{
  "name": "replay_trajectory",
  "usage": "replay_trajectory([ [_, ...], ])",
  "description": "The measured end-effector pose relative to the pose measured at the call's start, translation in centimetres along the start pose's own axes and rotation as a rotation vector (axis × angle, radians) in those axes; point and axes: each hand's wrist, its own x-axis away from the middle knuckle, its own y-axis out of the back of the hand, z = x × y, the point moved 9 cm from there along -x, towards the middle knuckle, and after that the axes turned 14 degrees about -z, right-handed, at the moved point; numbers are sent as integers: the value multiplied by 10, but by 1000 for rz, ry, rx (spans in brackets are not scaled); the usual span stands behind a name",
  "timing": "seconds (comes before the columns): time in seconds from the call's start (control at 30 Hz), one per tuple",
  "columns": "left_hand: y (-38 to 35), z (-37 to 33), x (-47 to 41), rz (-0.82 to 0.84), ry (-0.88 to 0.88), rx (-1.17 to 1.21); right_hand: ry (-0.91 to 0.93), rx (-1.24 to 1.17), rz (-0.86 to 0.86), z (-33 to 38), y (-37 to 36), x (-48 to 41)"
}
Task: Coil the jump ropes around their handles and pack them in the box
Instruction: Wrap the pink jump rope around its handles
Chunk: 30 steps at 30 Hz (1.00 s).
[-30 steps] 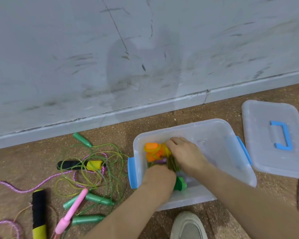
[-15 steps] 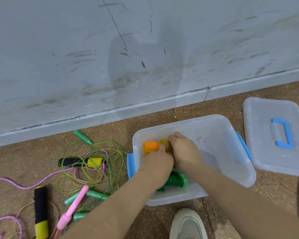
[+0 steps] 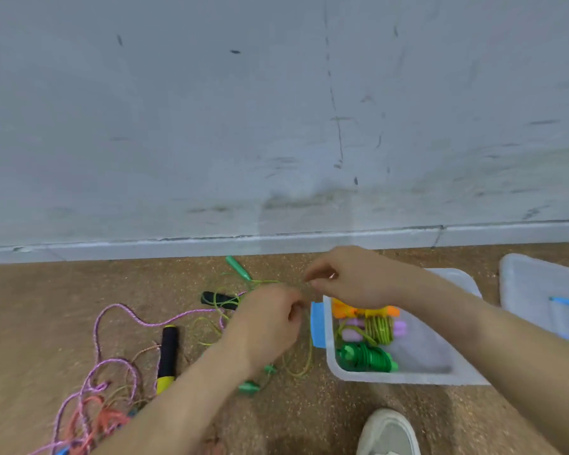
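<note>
Left hand (image 3: 270,326): fingers curled inward around the thin green rope (image 3: 297,367). The rope's loops trail on the floor just below this hand, toward the box.
Right hand (image 3: 345,280): thumb and forefinger pinch a strand of the same rope, just beside the left hand and a little farther from the person. Blur makes the exact hold hard to read.
Rope's run: from the right hand's pinch the strand goes left past the left knuckles to a green handle (image 3: 239,267). That handle lies near the foot of the wall, its long axis slanting toward the wall.
Other green handles (image 3: 249,386): on the floor beneath the left wrist. I cannot tell which rope they belong to.
Box (image 3: 408,377): right of both hands and under the right forearm, with its blue latch (image 3: 316,323) just beside the left fingertips.
Already packed: an orange-handled bundle (image 3: 342,311), a purple-handled bundle (image 3: 380,328) and a dark green bundle (image 3: 365,356), at the box end nearest the hands.
Lid (image 3: 539,290): off, on the floor beyond the box.
Step, as judged: freeing the next rope from the tangle, with coiling not yet begun.
Next move turns on: the far handle lies left of and beyond both hands, and the left hand is nearer to it. Drawing the strand in should bring the handle within reach.
Risk: the strand crosses a black handle (image 3: 217,298) and passes near the purple rope (image 3: 112,310), so pulling may drag them along.
</note>
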Motion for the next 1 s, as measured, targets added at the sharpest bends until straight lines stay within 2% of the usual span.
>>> replay_trajectory([
  [0.17,80,62,38,143,95,-147,247,270,269,124,-9,11],
  [0.27,97,118,85,153,263,-141,352,427,280,174,-41,13],
  [0.33,89,151,124,169,363,-110,353,394,278,193,-77,10],
  [0.4,66,183,164,201,445,-87,280,303,278,191,-125,4],
  [0.67,-30,269,279,279,718,-58,-228,-202,266,128,-294,-1],
  [0.77,-63,283,313,292,794,-82,-304,-315,300,134,-354,8],
  [0.83,-85,282,328,368,817,-6,-233,-224,382,140,-395,19],
  [0.9,-106,271,337,478,804,124,-91,60,436,142,-420,32],
  [1.0,-115,262,342,566,799,231,-18,356,316,138,-420,32],
])
